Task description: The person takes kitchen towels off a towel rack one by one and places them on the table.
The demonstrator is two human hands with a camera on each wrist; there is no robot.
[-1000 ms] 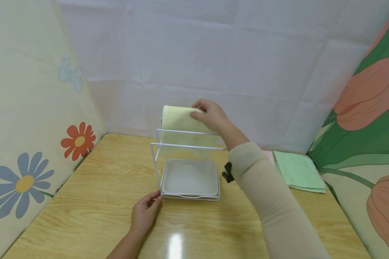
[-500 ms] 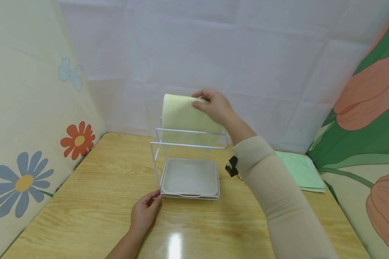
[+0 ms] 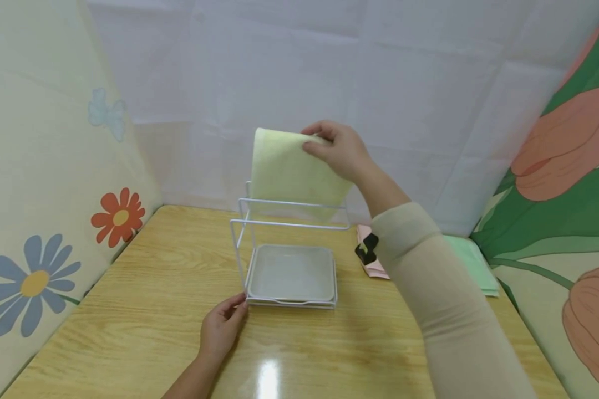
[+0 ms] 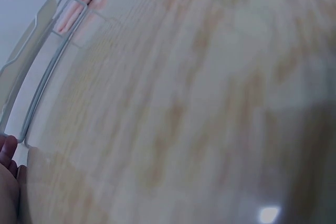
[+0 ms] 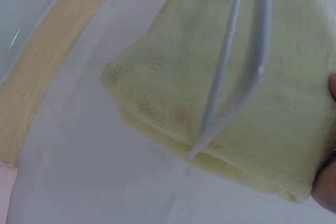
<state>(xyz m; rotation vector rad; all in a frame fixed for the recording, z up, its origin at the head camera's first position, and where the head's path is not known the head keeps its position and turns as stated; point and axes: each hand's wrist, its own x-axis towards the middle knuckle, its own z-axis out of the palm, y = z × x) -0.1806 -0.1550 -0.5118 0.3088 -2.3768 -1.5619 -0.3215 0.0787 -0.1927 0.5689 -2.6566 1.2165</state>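
My right hand (image 3: 341,149) pinches the top edge of a folded pale yellow towel (image 3: 292,169) between thumb and fingers. The towel hangs upright behind the front bars of a white wire rack (image 3: 299,224), its lower part still overlapped by them. Close up in the right wrist view, the towel (image 5: 157,77) shows its fold behind the rack's wire (image 5: 257,66). My left hand (image 3: 222,330) holds the rack's front left bottom corner with thumb and fingertips. A shallow grey tray (image 3: 292,272) sits in the rack's base.
A pink towel (image 3: 376,270) and a green towel (image 3: 474,263) lie on the wooden table (image 3: 145,310) at the right, partly hidden by my right arm. A white sheet (image 3: 279,66) hangs behind the table; flower-printed cloths (image 3: 35,166) stand at both sides.
My right hand has risen and shifted a little right, drawing the yellow towel up from among the rack's bars. The left hand, rack and tray have stayed in place.
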